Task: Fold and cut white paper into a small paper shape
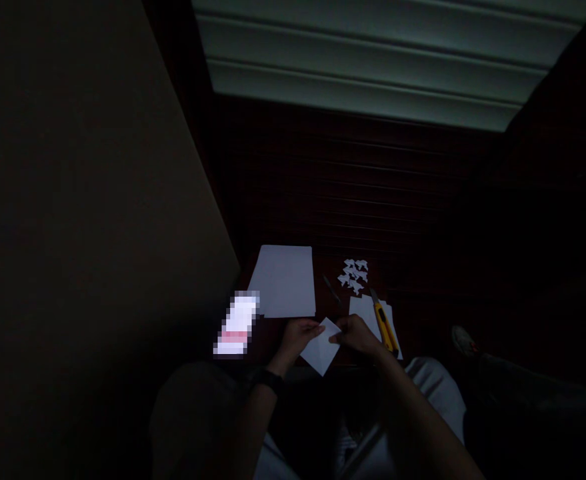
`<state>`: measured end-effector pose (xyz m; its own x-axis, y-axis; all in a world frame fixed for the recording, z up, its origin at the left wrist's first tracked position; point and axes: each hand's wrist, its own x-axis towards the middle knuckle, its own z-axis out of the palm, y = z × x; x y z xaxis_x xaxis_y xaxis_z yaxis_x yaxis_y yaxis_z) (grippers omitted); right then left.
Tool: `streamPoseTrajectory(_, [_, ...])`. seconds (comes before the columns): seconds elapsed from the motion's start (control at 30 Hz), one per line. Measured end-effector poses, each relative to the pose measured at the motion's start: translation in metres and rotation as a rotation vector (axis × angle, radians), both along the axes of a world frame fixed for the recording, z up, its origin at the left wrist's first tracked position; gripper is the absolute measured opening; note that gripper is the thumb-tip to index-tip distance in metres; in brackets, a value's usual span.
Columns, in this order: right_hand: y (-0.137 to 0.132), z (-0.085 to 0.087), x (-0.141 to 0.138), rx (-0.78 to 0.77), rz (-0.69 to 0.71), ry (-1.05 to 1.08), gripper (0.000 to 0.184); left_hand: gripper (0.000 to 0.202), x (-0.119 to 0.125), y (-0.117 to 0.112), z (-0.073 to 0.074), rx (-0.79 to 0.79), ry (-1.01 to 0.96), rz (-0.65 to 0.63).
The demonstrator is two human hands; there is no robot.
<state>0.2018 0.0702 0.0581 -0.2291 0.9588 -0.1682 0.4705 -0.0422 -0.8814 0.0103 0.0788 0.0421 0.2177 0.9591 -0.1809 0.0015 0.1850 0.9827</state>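
A small square of white paper (321,352) hangs diamond-wise between my hands, over the near edge of the dark table; faint crease lines cross it. My left hand (299,333) pinches its upper left edge, thumb on top. On the opposite edge, my right hand (357,335) is closed with thumb and fingers on the paper. Just right of that hand lies a yellow utility knife (385,327), blade pointing away, on a stack of cut white paper (365,308). A cluster of small folded paper pieces (353,275) sits beyond my right hand.
A stack of larger white sheets (287,280) lies at the back left. A bright pixelated rectangle (237,325) stands at the left edge. A thin pen-like object (331,290) lies mid-table. Slatted panels rise behind, a wall (97,200) on the left. Another person's shoe (465,340) shows at right.
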Motion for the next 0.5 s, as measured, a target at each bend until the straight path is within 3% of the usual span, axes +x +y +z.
streamPoseTrajectory(0.27, [-0.003,0.016,0.0,-0.052,0.069,0.065,0.021,0.032,-0.003,0.0,-0.003,-0.001,0.012,-0.07])
streamPoseTrajectory(0.5, [-0.002,0.011,-0.008,-0.01,-0.052,0.128,0.034,0.029,-0.005,-0.001,-0.001,-0.005,-0.044,-0.057])
